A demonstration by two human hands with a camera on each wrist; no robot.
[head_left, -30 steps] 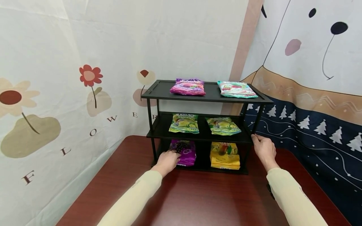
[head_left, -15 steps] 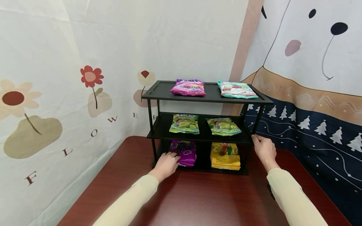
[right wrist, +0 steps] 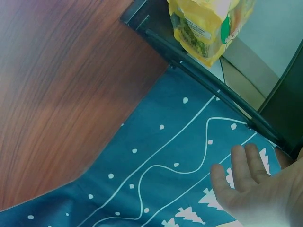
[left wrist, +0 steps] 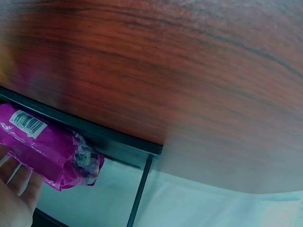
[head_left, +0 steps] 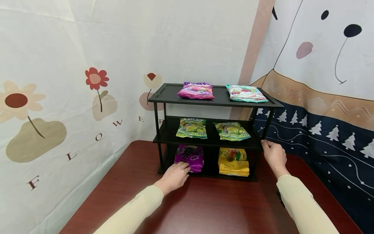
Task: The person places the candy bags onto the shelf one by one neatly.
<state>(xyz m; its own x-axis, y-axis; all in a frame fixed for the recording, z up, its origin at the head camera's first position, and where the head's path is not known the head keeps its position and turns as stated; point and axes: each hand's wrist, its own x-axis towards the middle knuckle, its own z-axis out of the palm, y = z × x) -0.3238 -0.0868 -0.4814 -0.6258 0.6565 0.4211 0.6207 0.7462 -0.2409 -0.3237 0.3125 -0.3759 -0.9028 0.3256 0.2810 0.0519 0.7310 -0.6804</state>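
A black three-tier shelf rack (head_left: 210,143) stands on the table, with two candy bags on each tier. My left hand (head_left: 174,177) is at the front of a purple grape candy bag (head_left: 196,159) on the bottom tier. In the left wrist view its fairly straight fingers (left wrist: 21,182) touch the bag's side. My right hand (head_left: 274,156) holds the rack's right front post at the middle tier's corner. The right wrist view shows several loose fingers (right wrist: 244,170) of it off the frame, while the thumb is hidden.
Right of the purple bag lies a yellow mango bag (head_left: 233,162). Two green bags, one on the left (head_left: 191,128), fill the middle tier. A pink-purple bag (head_left: 196,91) and a mint-coloured bag (head_left: 246,93) lie on top. Printed cloth hangs behind the brown table (head_left: 210,204).
My left hand has shifted from the purple bag's left side down and right to its lower front edge. The right hand keeps its place on the rack.
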